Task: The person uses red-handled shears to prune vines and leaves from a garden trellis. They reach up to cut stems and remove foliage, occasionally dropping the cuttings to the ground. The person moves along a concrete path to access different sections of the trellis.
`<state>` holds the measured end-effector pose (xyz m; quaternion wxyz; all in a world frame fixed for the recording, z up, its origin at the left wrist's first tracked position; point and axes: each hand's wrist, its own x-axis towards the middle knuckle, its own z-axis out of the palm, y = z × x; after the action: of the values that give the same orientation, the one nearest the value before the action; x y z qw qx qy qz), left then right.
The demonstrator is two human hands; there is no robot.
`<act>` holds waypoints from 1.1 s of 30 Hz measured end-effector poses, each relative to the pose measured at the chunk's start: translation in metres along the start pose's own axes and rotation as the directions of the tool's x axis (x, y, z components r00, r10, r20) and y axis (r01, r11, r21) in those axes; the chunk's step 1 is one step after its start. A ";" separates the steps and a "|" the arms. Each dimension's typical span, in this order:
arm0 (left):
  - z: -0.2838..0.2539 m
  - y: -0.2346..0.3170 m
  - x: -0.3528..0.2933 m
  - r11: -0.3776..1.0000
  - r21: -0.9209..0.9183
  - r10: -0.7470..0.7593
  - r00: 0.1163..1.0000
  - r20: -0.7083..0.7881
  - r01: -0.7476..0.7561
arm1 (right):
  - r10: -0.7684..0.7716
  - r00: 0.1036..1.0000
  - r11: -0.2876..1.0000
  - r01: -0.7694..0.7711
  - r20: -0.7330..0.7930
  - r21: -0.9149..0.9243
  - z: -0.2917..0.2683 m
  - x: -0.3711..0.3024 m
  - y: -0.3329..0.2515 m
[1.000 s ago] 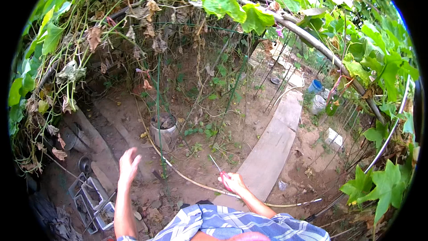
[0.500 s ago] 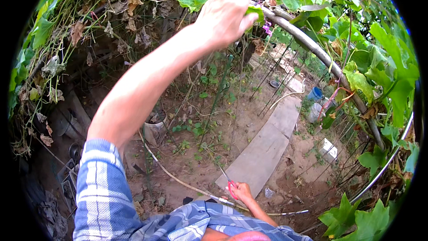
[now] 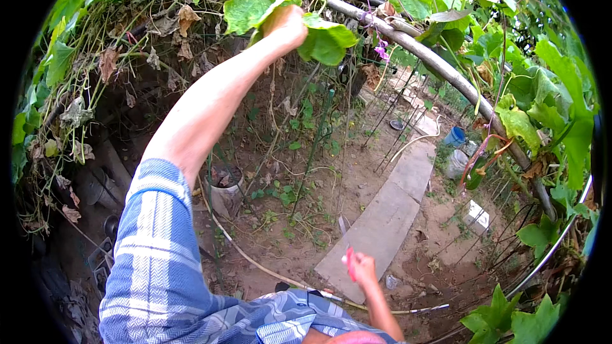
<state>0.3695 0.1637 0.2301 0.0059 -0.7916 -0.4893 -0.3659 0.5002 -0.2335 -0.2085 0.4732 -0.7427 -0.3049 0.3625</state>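
One pair of red scissors (image 3: 351, 266) at 5 o'clock, right hand (image 3: 365, 270) with fingers curled round handles, blades blurred; green leaves (image 3: 328, 41) at 12 o'clock, left hand (image 3: 286, 28) in among them, fingers hidden, can't tell if pinching or spread; pole (image 3: 441, 67) at 2 o'clock, blue bucket (image 3: 455, 136) at 3 o'clock, grey slab (image 3: 382, 213) at 4 o'clock, hose (image 3: 268, 265) curving across 7 o'clock, pale pot (image 3: 226, 202) with dead leaves (image 3: 223, 177) at 8 o'clock
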 end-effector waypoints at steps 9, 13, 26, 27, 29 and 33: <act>-0.030 -0.054 -0.023 0.963 0.047 0.269 0.945 -0.186 -0.265 | -0.422 0.797 0.801 0.105 0.432 0.589 0.021 0.134 -0.322; -0.034 -0.044 -0.036 0.917 0.155 0.391 0.902 -0.181 -0.367 | -0.412 0.760 0.809 0.052 0.502 0.586 0.034 0.182 -0.413; -0.033 -0.065 -0.046 0.733 0.409 0.664 0.704 -0.252 -0.544 | -0.597 0.772 0.696 0.365 0.217 0.618 0.079 0.199 -0.493; -0.034 -0.066 -0.047 0.685 0.495 0.698 0.676 -0.237 -0.534 | -0.564 0.803 0.682 0.319 0.195 0.658 0.084 0.193 -0.490; -0.046 -0.051 -0.052 0.599 0.615 0.751 0.625 -0.211 -0.513 | -0.571 0.798 0.763 0.428 0.195 0.484 0.074 0.183 -0.479; -0.056 -0.037 -0.035 0.523 0.735 0.815 0.503 -0.286 -0.430 | -0.473 0.854 0.813 0.328 0.217 0.480 0.071 0.166 -0.453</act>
<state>0.2996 0.1353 0.2377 0.5401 -0.7125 -0.2029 -0.3993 0.4834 0.0986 0.1482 0.6330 -0.4679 -0.4438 0.4283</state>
